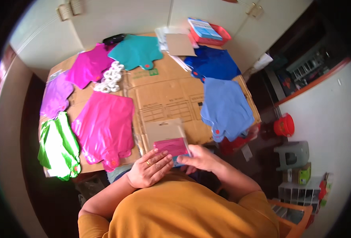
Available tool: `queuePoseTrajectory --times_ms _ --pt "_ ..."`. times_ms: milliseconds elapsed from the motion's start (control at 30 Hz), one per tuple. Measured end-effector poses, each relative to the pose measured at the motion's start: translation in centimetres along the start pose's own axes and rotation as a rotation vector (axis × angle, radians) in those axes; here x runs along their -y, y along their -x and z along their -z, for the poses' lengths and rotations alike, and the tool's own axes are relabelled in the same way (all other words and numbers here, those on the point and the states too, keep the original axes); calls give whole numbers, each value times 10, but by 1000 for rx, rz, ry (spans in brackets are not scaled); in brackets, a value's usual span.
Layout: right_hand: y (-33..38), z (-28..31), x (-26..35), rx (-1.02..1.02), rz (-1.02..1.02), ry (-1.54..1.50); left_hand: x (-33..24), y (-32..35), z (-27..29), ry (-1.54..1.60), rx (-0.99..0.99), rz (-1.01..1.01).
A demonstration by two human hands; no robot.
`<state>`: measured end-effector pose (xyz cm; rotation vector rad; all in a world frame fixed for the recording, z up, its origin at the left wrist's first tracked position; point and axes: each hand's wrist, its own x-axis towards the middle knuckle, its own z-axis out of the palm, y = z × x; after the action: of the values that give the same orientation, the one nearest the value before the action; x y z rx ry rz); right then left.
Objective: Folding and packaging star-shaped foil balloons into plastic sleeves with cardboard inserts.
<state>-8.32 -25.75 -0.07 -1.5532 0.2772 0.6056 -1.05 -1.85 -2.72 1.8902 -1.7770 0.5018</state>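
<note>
At the table's near edge is a clear plastic packet [167, 133] with a grey-beige card and a folded bright pink piece inside; a bit of blue shows at its lower end. My right hand [201, 158] grips the packet's lower right edge, thumb on top and fingers underneath. Across its lower left part lies my left hand [151, 168], palm down, with the fingers stretched out flat over the pink piece. Left of the packet, a large shiny pink plastic piece [104, 127] lies spread out. To the right is a light blue piece [227, 107] of similar shape with a red dot.
Flattened cardboard [165, 89] covers the table. Around it lie green [59, 146], purple [57, 94], magenta [89, 65], teal [138, 51] and dark blue [215, 63] pieces. White rings or rolls [110, 78] sit left; a red basket [219, 35] stands far right.
</note>
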Motion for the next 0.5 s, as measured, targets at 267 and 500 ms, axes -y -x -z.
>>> queuePoseTrajectory --times_ms 267,500 --pt "63 93 0 -640 481 -484 11 -17 16 -255 -333 64" --pt "52 361 -172 -1403 176 271 26 47 106 -210 -137 616"
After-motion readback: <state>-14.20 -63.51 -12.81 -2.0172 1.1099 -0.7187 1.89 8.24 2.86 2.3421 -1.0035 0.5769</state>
